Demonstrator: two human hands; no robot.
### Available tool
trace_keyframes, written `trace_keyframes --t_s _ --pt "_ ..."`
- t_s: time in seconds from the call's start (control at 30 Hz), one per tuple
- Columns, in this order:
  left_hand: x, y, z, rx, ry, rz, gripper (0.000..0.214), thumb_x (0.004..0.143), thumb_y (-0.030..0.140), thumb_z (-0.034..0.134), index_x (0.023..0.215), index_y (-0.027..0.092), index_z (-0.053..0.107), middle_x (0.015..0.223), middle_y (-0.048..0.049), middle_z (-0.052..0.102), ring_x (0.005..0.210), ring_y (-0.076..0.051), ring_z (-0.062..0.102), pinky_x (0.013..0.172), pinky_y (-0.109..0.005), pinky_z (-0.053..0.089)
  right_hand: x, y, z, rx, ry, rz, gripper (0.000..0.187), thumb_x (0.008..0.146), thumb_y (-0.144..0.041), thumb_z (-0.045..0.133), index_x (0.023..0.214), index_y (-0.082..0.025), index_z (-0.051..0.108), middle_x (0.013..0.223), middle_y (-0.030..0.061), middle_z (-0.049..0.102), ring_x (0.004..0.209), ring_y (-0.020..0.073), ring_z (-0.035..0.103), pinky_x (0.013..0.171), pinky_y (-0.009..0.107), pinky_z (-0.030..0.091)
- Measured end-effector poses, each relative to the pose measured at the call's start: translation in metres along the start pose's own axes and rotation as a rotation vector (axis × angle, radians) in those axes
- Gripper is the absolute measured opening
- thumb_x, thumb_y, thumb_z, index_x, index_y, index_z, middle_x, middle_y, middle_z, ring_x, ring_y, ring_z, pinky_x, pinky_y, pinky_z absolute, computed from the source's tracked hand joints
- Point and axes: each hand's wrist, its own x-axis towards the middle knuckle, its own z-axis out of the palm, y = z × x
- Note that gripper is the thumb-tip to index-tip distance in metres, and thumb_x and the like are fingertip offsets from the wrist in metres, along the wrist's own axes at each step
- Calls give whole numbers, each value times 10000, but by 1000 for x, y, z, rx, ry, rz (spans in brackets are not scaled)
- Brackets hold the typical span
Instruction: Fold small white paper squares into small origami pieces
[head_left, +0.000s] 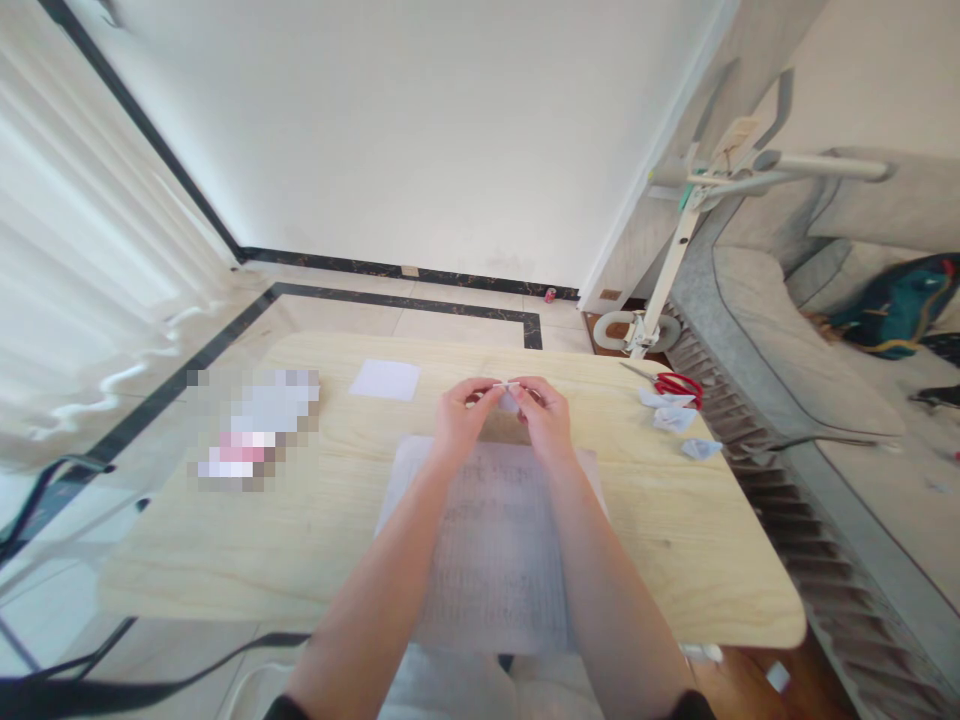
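Note:
Between my fingertips I hold a small folded piece of white paper, raised over the table's middle. My left hand pinches its left side. On its right side, the thumb and fingers of my right hand are closed as well. Much of the paper is hidden behind my fingers. Under my forearms lies a larger printed sheet, its text too blurred to read. A blank white paper rests flat to the left of my hands.
Red-handled scissors lie at the right of the wooden table, touching crumpled or folded white papers. Another folded paper is nearer me. A pixelated patch covers something at the left. Beyond the table stand exercise equipment and a grey sofa.

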Motion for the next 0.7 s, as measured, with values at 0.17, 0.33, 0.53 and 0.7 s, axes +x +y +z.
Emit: trace_keyframes --t_s 0.17,0.33,0.53,0.7 --pt "0 1 0 1 -1 9 149 767 280 658 820 174 749 878 -64 753 844 -200 670 743 -299 502 0 0 1 60 -13 20 221 707 -416 723 816 -224 718 782 5 660 504 88 433 450 234 330" --pt "-1 4 -1 -40 -18 14 153 770 278 655 822 169 749 880 -65 749 850 -200 664 741 -296 498 -1 -4 1 87 -1 69 220 690 -410 732 807 -225 714 785 6 666 504 88 448 443 230 329" --pt "-3 10 -2 -84 -1 -18 133 749 262 650 711 157 722 741 -43 710 731 -173 626 691 -282 482 -2 -9 3 143 -13 185 242 648 -418 758 763 -216 692 669 -7 643 531 119 512 436 224 330" --pt "-3 5 0 -134 66 -19 142 744 258 643 647 162 683 649 -16 650 658 -145 570 632 -259 449 -3 -7 6 181 -40 181 221 644 -396 762 710 -206 670 542 -37 571 445 91 424 418 227 274"
